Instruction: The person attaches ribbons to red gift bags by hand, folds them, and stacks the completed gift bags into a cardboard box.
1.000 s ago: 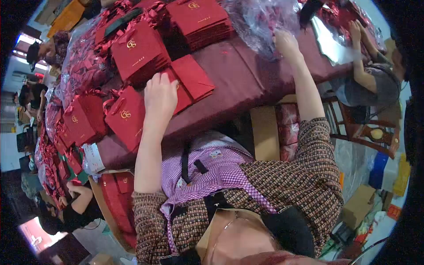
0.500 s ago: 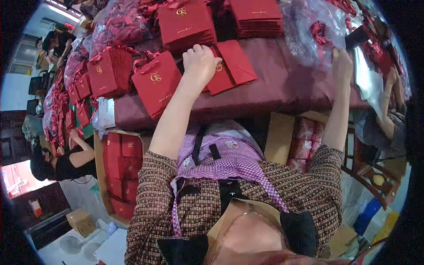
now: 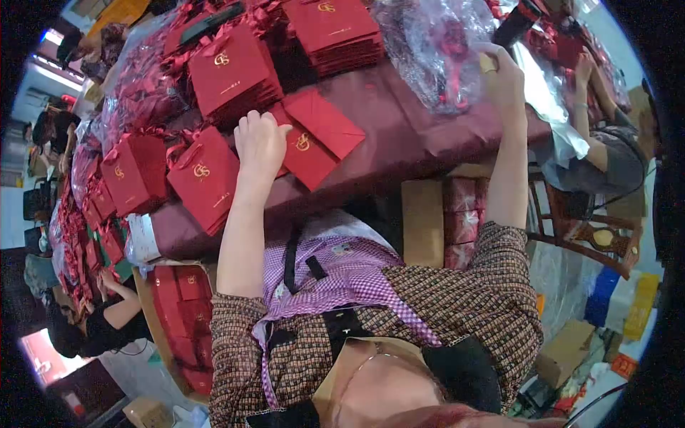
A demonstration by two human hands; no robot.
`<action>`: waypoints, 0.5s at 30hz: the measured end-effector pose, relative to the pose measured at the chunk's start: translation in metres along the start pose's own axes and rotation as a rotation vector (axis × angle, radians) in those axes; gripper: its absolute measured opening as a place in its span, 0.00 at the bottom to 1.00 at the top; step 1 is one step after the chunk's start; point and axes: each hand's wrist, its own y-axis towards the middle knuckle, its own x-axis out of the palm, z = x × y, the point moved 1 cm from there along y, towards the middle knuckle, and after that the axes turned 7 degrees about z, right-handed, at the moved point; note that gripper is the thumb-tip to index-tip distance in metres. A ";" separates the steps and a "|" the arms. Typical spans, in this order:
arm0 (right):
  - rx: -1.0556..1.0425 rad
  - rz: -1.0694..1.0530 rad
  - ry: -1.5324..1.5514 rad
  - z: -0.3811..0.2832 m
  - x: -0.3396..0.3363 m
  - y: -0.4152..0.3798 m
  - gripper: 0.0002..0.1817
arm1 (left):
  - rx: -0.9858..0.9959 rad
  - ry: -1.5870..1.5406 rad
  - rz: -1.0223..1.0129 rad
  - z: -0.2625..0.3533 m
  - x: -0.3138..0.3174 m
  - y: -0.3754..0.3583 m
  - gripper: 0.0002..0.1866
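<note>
My left hand [image 3: 260, 146] is closed, its fingers curled and its thumb at the left edge of a red paper bag [image 3: 325, 132] lying flat with its folded bottom showing. Just left of that hand, red gift bags [image 3: 203, 171] with gold lettering and ribbon handles lie in a pile. My right hand [image 3: 504, 82] is at the right side of a clear plastic bag [image 3: 414, 50] with red ribbon [image 3: 453, 39] inside. Its fingers are curled, with a yellowish band on one; what they grip, if anything, cannot be made out.
Stacks of red gift bags [image 3: 232, 71] stand along the dark red tablecloth [image 3: 399, 118]. Below the table edge are an open carton [image 3: 422, 225] of wrapped red packs and another carton [image 3: 146, 299] of red boxes. Other people work on both sides; a wooden chair [image 3: 571, 221] stands at right.
The view has swung, so the table and both hands sit further left in the picture. My right hand has come up along the plastic bag. My left hand stays at the flat red bag.
</note>
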 end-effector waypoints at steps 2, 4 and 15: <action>-0.103 -0.062 0.238 -0.003 0.007 0.002 0.11 | 0.001 -0.005 -0.001 0.003 -0.003 0.000 0.17; -0.118 -0.255 0.551 -0.019 0.014 -0.002 0.11 | -0.001 -0.007 -0.005 0.004 -0.006 0.002 0.17; -0.364 -0.667 -0.383 0.048 0.052 0.005 0.13 | -0.210 -0.370 0.003 -0.004 -0.011 -0.002 0.15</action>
